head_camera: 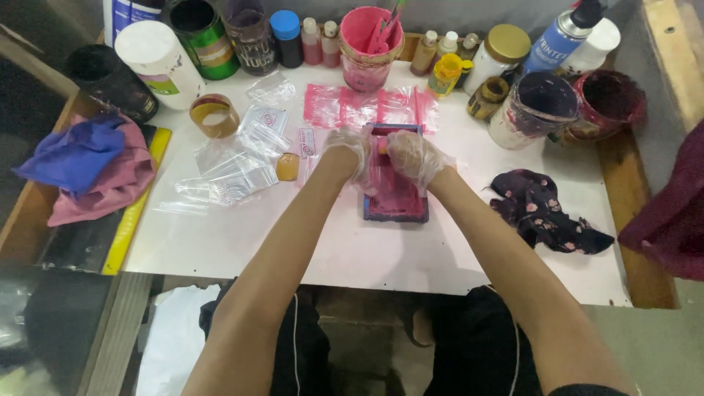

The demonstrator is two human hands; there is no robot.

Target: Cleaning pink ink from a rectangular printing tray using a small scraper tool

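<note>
A small blue-framed printing screen (396, 209), smeared with pink ink, lies flat on the white table (367, 257) in front of me. Both my hands wear thin clear plastic gloves. My left hand (350, 150) and my right hand (415, 155) are closed side by side over the upper half of the screen, gripping something small and pink between them; what it is stays hidden by the fingers. Several pink-printed clear bags (359, 106) lie just beyond the screen.
Loose clear plastic bags (227, 172) and a tape roll (213, 114) lie at the left. A pink paint pot (370, 45), bottles, jars and stained tubs (534, 108) line the back edge. A dark floral rag (543, 209) lies right, purple and pink cloths (92, 165) left.
</note>
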